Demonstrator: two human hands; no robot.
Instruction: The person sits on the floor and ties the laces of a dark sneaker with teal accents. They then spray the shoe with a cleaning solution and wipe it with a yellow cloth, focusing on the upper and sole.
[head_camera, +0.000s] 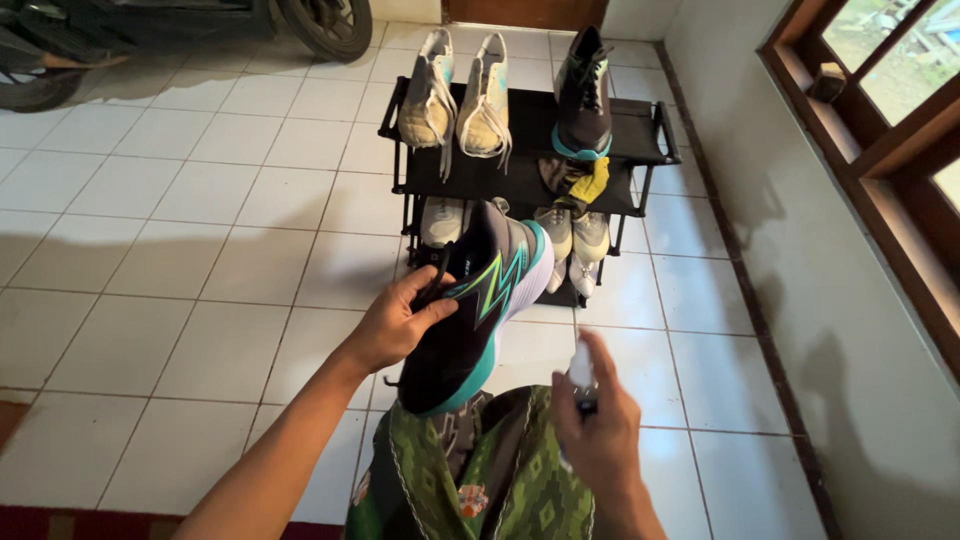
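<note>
Left hand (400, 325) grips one dark sneaker (470, 320) with teal trim, held in the air above the lap. Right hand (600, 435) clasps one small spray bottle (581, 380). Shoe rack (650, 130) ahead: three shoes on top shelf.

One package only: a small spray bottle (581, 378), pale translucent body with a dark collar, slim and upright. It sits in the grip of the right hand (603, 440), just below and right of the toe of the black running shoe with green zigzag stripes and teal sole (478, 312), close to it but apart. Its lower part is hidden behind the fingers; any label on it is too blurred to make out. No signs, screens or separate labels in view.
</note>
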